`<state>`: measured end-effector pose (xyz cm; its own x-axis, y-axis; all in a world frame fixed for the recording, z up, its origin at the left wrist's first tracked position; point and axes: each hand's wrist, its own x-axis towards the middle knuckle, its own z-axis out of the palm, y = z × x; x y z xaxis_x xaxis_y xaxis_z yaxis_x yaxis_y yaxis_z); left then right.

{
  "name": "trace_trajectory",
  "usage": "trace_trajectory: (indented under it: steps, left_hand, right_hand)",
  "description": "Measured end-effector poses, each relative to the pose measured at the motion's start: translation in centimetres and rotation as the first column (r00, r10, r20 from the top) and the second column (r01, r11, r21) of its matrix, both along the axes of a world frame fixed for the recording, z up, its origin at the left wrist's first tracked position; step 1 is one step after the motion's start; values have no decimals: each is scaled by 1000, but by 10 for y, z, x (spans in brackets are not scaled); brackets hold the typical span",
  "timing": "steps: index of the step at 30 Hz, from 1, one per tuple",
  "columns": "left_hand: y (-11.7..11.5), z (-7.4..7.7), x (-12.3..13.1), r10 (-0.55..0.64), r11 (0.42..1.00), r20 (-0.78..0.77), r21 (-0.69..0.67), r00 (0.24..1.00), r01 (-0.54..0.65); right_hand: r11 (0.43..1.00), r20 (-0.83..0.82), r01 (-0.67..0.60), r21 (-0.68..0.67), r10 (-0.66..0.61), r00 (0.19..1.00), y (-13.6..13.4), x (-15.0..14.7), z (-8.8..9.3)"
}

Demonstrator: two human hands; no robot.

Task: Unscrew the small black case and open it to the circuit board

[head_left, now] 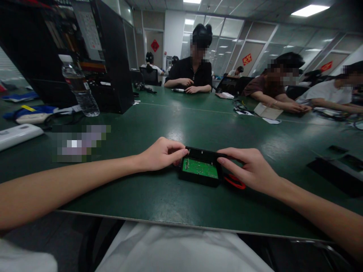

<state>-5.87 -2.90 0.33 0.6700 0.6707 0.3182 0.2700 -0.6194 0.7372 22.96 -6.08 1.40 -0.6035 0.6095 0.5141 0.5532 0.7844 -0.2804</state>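
A small black case (198, 180) with a green circuit board (200, 168) inside sits on the green table in front of me. Its black cover (202, 152) is tilted up along the far side. My left hand (162, 154) pinches the cover's left end between thumb and fingers. At the opposite end, my right hand (251, 166) grips it the same way. A red loop (235, 181), perhaps a wire or a tool handle, lies below my right hand. Something dark red shows partly behind my left fingertips; I cannot make out what it is.
An open computer tower (113, 56) and a water bottle (77, 86) stand at the left, near a white oblong object (18, 136). Dark parts (337, 173) lie at the right. Several people sit across the table, with papers (268, 112) and cables before them.
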Motion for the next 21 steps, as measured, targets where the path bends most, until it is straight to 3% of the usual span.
trace_trajectory:
  steps: [6,14,21]
  left_hand:
    - [0,-1,-1,-9,996,-41,89,999,13]
    - [-3,1,0,3,991,27,134,1000,-7]
    - [-1,-1,-2,-21,971,-38,239,999,30]
  right_hand:
    - [1000,-10,-17,-4,17,1000,2,-1,-1]
    - [999,-32,8,50,-6,999,-1,-1,-1]
    - [999,-31,-36,36,37,999,1,-3,-2]
